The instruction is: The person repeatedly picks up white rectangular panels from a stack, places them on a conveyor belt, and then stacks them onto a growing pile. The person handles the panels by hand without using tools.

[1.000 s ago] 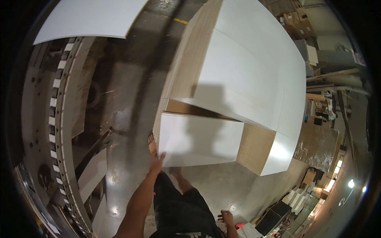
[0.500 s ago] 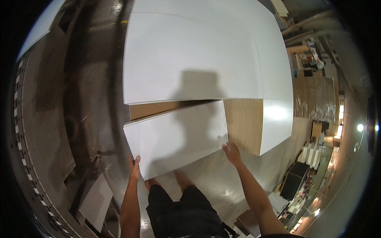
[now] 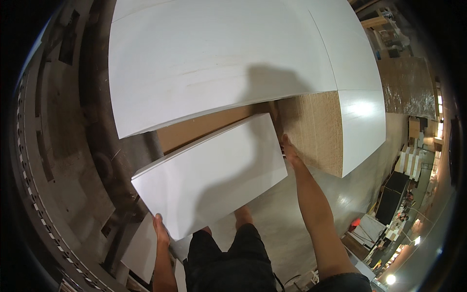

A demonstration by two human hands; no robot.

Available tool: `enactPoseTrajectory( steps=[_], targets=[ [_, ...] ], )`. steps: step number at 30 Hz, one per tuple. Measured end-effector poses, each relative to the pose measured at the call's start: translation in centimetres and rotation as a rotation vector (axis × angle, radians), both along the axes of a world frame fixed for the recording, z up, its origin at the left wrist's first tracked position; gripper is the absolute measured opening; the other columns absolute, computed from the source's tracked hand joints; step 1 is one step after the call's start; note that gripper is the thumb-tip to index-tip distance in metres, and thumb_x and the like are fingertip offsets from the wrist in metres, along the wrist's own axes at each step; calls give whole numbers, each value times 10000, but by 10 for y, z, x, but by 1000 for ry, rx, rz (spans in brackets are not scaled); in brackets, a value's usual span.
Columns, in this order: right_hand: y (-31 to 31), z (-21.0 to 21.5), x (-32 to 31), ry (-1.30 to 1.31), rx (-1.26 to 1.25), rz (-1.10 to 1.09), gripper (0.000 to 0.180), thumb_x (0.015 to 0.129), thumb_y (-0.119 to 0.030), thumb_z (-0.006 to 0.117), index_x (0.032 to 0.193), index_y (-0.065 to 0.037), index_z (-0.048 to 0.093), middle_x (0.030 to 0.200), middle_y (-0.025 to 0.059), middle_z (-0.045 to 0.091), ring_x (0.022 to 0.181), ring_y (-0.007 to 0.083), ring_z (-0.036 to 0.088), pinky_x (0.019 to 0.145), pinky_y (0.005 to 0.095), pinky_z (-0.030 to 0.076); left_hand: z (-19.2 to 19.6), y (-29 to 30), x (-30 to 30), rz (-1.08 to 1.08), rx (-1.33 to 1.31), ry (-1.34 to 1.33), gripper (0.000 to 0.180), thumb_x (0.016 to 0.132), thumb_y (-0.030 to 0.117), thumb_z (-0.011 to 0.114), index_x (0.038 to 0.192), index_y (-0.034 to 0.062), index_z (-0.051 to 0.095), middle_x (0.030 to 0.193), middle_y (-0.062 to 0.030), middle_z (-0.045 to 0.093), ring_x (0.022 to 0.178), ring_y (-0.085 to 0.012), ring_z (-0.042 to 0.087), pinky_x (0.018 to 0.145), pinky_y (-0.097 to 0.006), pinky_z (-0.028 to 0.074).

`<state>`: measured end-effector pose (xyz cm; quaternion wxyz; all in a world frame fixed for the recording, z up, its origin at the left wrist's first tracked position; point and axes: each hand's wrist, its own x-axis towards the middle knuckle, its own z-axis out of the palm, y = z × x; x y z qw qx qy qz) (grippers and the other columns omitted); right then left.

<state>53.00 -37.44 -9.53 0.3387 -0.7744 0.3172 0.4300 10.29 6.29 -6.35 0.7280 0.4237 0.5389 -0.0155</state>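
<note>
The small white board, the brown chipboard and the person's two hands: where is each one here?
small white board (image 3: 214, 173), head view, middle of its top face.
brown chipboard (image 3: 314, 129), head view, bare rough face.
left hand (image 3: 161, 228), head view, gripping the board's near corner.
right hand (image 3: 288, 148), head view, at the board's right edge.

Small panel (image 3: 209, 175): smooth white laminate face, faint sheen. Large stacked sheets (image 3: 219, 63): the same white laminate, matt, with a glossy glare patch at far right. Exposed board (image 3: 314, 129) beneath them: raw brown particleboard, rough and speckled. Floor (image 3: 287, 219): grey concrete, worn, dully reflective. Shorts (image 3: 228, 263): dark matt cloth.
</note>
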Motion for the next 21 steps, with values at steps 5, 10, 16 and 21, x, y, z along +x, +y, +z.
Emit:
enactPoseTrajectory(
  steps=[5,10,16,21],
  targets=[
    [10,-15,-66,136,313,-128,755,950,-600,527,1473,-65,427,1406,96,547,1257,244,541,1061,418,439,10,24,-33,-30,19,70,942,894,684,531,1518,21,291,1475,-163,441,1332,-315,453,1104,-427,374],
    [8,-20,-64,217,341,-174,598,1006,-449,513,1450,-57,427,1338,107,575,1161,244,594,951,422,526,20,62,-21,-121,-9,162,988,878,717,507,1524,5,279,1462,-199,442,1311,-327,460,1106,-437,363],
    [17,-15,-53,137,269,-84,588,1009,-450,495,1442,-57,433,1330,109,578,1156,247,596,949,422,525,5,84,-12,21,154,116,804,920,559,593,1440,-27,411,1402,-167,483,1303,-236,436,1118,-351,313],
    [22,-6,-51,61,218,-64,580,1011,-451,480,1435,-57,438,1323,110,581,1152,249,597,948,421,525,71,77,7,40,59,146,659,937,540,595,1328,10,575,1241,-119,618,1147,-198,560,1014,-337,423]
  ],
)
